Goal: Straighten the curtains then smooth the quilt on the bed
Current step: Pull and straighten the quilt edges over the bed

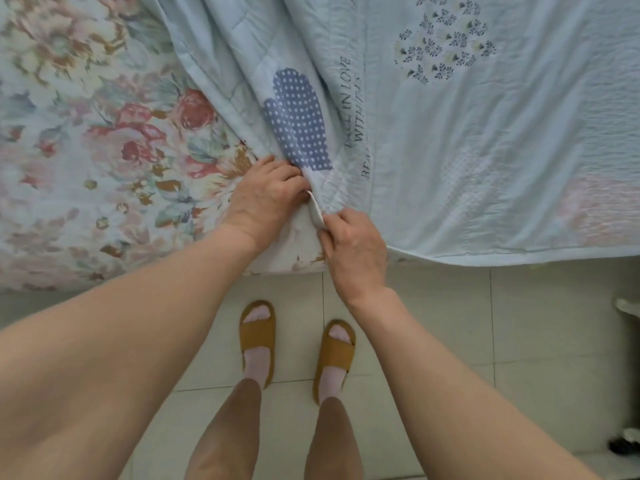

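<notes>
So the quilt [450, 140] is covering only the right side of the bed [41, 268], bunching at the near edge; left hand [266, 199] is gripping the gathered folds, right hand [353, 251] is pinching the white hem [317, 216], probably for dragging it over the bare floral sheet [104, 133]; curtains aren't showing.

quilt [467, 161] is a thin puckered cloth, matt, bunched at the bed's near edge. floral sheet [86, 133] is matt cloth too. floor tiles [433, 323] look smooth, slightly glossy; slippers [258, 332] matt.
</notes>
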